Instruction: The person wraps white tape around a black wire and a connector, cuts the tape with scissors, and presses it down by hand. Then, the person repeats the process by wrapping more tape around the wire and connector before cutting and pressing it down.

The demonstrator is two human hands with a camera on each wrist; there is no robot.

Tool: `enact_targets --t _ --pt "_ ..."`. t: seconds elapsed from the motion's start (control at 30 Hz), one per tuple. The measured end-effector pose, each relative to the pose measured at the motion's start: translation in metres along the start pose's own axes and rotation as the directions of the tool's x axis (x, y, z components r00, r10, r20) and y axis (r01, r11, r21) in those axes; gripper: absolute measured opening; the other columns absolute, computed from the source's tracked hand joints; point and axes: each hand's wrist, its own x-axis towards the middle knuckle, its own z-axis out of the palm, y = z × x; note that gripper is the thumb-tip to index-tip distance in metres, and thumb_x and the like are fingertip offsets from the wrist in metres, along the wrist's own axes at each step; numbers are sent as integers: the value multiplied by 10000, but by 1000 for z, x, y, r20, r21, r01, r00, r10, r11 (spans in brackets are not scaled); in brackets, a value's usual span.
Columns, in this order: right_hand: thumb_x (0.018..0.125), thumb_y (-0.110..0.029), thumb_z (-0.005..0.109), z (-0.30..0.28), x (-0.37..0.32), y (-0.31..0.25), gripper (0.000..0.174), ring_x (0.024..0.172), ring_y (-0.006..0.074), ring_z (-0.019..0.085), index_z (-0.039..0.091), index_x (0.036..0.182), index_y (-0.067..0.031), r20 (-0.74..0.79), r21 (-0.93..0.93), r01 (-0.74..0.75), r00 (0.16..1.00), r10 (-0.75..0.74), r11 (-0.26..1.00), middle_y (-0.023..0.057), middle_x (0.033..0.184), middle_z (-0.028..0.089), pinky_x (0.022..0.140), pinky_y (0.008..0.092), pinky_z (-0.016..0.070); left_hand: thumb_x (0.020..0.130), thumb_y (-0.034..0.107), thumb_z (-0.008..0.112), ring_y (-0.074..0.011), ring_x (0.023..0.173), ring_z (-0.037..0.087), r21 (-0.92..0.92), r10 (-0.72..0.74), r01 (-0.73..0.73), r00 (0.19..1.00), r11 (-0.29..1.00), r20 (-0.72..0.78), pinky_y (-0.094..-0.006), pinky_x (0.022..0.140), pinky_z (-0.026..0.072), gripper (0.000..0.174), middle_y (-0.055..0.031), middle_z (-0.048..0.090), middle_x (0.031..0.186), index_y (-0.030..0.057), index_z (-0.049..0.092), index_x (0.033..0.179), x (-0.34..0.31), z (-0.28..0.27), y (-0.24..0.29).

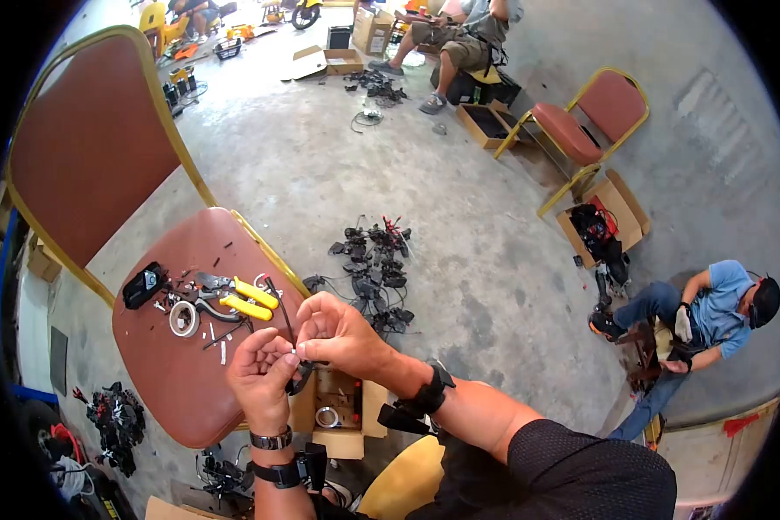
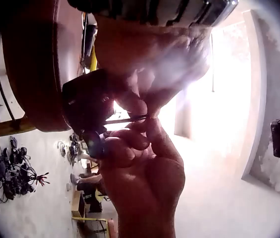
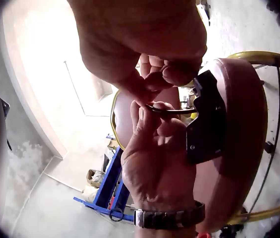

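Observation:
Both hands meet above the front edge of a red chair seat [image 1: 173, 381]. The left hand [image 1: 264, 373] and the right hand [image 1: 342, 338] pinch a thin dark cable [image 1: 284, 310] between thumbs and fingertips. In the right wrist view the cable [image 3: 177, 111] runs from the fingertips to a black part [image 3: 206, 121] with small holes. That black part hangs beside the hands, partly hidden in the head view. Yellow-handled pliers [image 1: 250, 299], a roll of white tape [image 1: 183, 319] and a black box-like item [image 1: 145, 285] lie on the seat.
An open cardboard box [image 1: 345, 444] stands on the floor below the hands. Black parts with cables [image 1: 373, 269] are heaped on the floor ahead. A seated person [image 1: 719, 303] is at the right, another [image 1: 472, 43] at the back, near a red chair [image 1: 572, 130].

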Motion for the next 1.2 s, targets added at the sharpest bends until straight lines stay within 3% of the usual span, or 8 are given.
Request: enact_targets --t 0.2,0.33,0.4,0.47,0.6,0.9,1.0,1.2 --pt "874 -4 684 -15 3 1 209 704 48 559 563 1041 -32 53 163 -195 981 189 967 20 830 624 565 203 415 829 -124 689 -77 765 620 135 81 -81 997 988 7 -203 612 517 406 -46 672 938 -6 614 1210 -1 4 -5" --pt "889 6 686 -3 2 5 174 761 61 582 593 1030 -35 6 -100 25 1000 -24 995 16 879 628 644 223 465 811 -133 661 -90 719 625 8 0 0 998 1000 -57 -200 560 509 379 -63 673 921 -16 610 1168 3 7 1" --pt "880 9 690 -1 -2 -5 167 780 89 603 623 1026 -34 68 -422 176 984 -162 889 32 887 633 688 243 486 801 -129 653 -101 690 632 -64 -70 65 994 996 -84 -203 532 507 371 -74 677 907 -20 606 1152 6 4 2" --pt "853 14 699 5 0 -17 162 794 187 655 677 1007 -34 245 -659 441 892 -380 610 81 910 650 722 299 528 791 -123 647 -112 660 638 -143 -139 126 987 982 -81 -207 504 506 365 -85 683 893 -23 603 1139 10 -3 1" --pt "854 -11 666 8 1 -13 78 792 298 652 679 926 -40 309 -746 523 820 -482 413 114 872 659 707 373 541 795 -116 631 -165 641 659 -165 -243 229 968 959 -67 -229 500 533 376 -103 679 860 -27 596 1158 9 -8 4" --pt "832 -28 687 7 3 -16 80 790 302 657 678 910 -46 387 -796 560 762 -520 228 99 874 667 691 377 555 805 -116 659 -130 640 651 -239 -284 259 956 936 -77 -226 513 542 342 -89 695 884 -19 609 1129 6 -3 8" --pt "822 -33 696 5 3 -12 91 796 303 659 675 909 -47 378 -816 539 769 -515 207 103 875 666 694 379 559 814 -112 662 -133 670 655 -236 -262 235 961 943 -91 -227 527 548 342 -77 687 891 -15 604 1138 5 -1 6" --pt "821 -26 704 4 4 -13 105 769 316 655 663 918 -28 258 -791 446 864 -432 419 129 831 658 678 361 535 831 -94 683 -124 800 658 -117 -142 129 983 985 -113 -233 630 563 363 -70 673 949 -11 592 1172 1 9 10"
